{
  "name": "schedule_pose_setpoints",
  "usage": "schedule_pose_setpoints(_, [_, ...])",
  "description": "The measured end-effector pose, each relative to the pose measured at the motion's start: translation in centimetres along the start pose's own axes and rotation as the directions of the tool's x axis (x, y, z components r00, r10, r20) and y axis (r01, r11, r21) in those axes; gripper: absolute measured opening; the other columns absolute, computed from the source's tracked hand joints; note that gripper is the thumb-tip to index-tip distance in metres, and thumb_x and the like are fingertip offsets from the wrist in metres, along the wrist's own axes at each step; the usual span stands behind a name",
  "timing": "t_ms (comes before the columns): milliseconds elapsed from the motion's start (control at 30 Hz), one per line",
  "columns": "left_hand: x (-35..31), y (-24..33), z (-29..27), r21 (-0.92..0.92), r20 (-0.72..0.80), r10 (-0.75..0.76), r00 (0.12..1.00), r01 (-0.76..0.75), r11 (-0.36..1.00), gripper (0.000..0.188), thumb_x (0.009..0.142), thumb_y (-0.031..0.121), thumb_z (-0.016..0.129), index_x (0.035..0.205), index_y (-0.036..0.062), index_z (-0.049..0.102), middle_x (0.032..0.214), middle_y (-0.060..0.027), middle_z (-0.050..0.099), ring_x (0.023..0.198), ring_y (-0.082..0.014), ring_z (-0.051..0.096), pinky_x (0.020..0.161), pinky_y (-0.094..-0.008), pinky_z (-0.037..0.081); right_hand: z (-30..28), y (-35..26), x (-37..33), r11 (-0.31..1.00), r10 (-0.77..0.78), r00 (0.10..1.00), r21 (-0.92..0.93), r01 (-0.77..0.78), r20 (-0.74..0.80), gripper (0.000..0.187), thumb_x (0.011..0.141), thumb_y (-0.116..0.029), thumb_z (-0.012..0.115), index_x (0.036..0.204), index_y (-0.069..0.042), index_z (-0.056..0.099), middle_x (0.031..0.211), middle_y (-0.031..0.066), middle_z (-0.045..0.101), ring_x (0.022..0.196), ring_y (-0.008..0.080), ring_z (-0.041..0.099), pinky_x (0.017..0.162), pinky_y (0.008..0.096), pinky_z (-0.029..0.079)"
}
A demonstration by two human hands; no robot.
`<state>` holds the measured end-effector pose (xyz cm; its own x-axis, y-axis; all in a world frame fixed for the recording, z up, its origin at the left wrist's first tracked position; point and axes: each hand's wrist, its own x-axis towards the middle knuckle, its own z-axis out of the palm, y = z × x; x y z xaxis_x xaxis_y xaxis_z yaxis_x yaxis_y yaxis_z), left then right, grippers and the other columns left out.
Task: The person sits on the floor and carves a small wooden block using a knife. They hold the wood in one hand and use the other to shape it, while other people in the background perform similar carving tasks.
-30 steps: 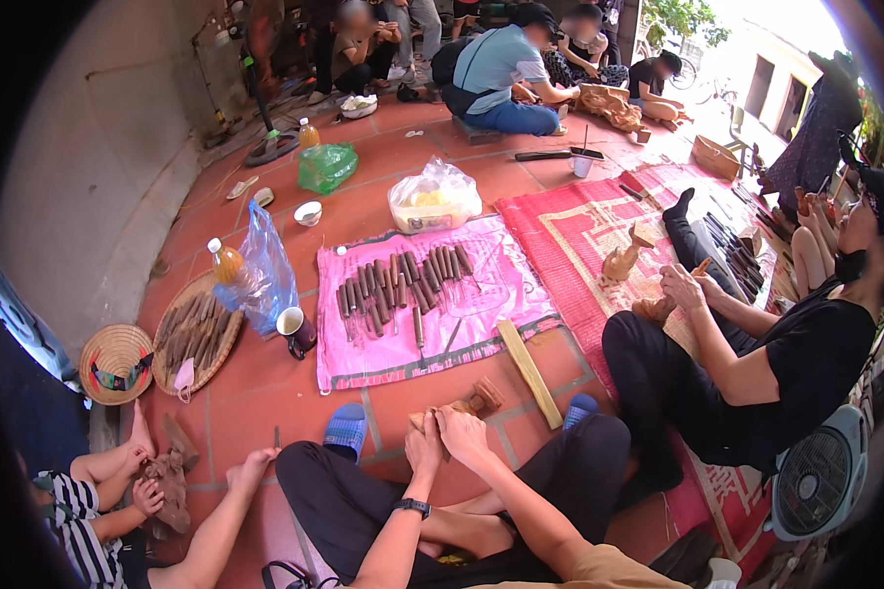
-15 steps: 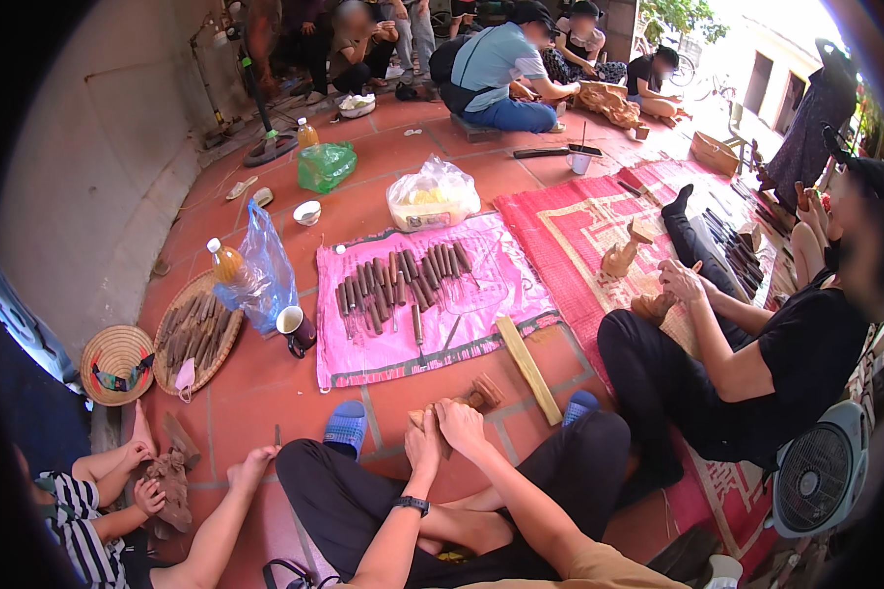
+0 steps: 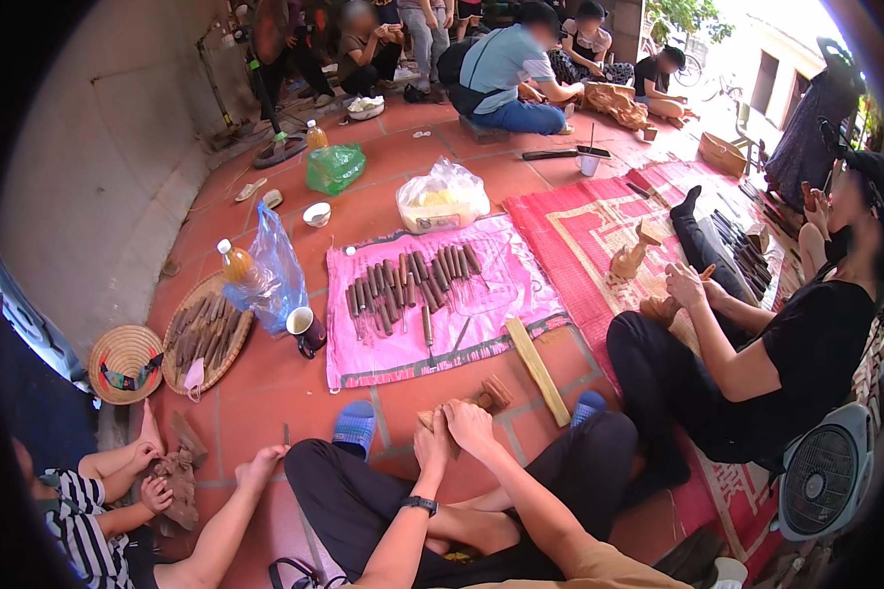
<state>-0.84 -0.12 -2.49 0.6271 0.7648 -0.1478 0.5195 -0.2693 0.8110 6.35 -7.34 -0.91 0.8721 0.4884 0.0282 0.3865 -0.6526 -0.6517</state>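
Observation:
A brown carved wooden piece [image 3: 495, 394] lies between my two hands, just above my crossed legs, its blocky end sticking out beyond my fingers. My left hand [image 3: 430, 444] is closed around its near part. Over the same piece, beside the left, my right hand [image 3: 469, 425] is closed too; whether a small tool is also in it I cannot make out. Farther ahead, rows of wooden-handled carving chisels [image 3: 400, 285] rest on a pink plastic sheet [image 3: 363, 365]. One chisel [image 3: 427, 326] lies apart, pointing toward me.
A wooden slat [image 3: 537, 371] lies right of the sheet. On the left are a mug [image 3: 305, 334], a blue bag [image 3: 270, 265] and a basket of tools [image 3: 206, 329]. Beside me, one person holds a carving [image 3: 175, 488]; another carves on the red mat [image 3: 560, 221]. A fan [image 3: 823, 471] stands at right.
The view has shifted slightly, so the surroundings sit a little farther right and lower. My hands stay closed around the wooden piece, with hardly any movement.

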Motion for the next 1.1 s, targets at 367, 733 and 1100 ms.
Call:
schedule_pose_setpoints(367, [0.2,-0.9,0.3,0.003,-0.013,-0.012,1.0,0.012,1.0,0.062,0.096,0.053,0.042,0.115,-0.0038,0.06,0.103,-0.0326,0.064,0.105,-0.0475,0.059,0.088,-0.0511,0.045,0.1,-0.3,-0.2,1.0,-0.008,1.0,0.014,0.008,0.006,0.035,0.096,-0.03,0.045,0.084,-0.004,0.065,0.077,0.0225,0.066,0.072,0.041,0.066,0.066,0.0528,0.052])
schedule_pose_setpoints(733, [-0.1,0.2,-0.5,-0.025,0.002,-0.016,1.0,0.016,1.0,0.067,0.095,0.057,0.041,0.12,-0.0037,0.056,0.108,-0.0313,0.063,0.108,-0.0481,0.057,0.092,-0.0508,0.045,-0.5,-0.9,-0.3,0.998,0.002,1.0,0.064,-0.003,0.02,0.034,0.096,-0.031,0.045,0.091,-0.006,0.068,0.082,0.0224,0.067,0.077,0.0411,0.066,0.07,0.0519,0.052])
schedule_pose_setpoints(1100, [0.2,-0.7,0.1,-0.041,-0.021,0.006,1.0,-0.007,0.999,0.065,0.095,0.056,0.042,0.117,-0.0036,0.058,0.108,-0.0318,0.063,0.107,-0.0468,0.058,0.089,-0.0508,0.045,-0.6,-0.8,-0.3,0.996,0.039,0.996,0.081,-0.046,0.076,0.035,0.096,-0.032,0.046,0.094,-0.005,0.068,0.087,0.0224,0.068,0.084,0.0408,0.066,0.075,0.0522,0.051])
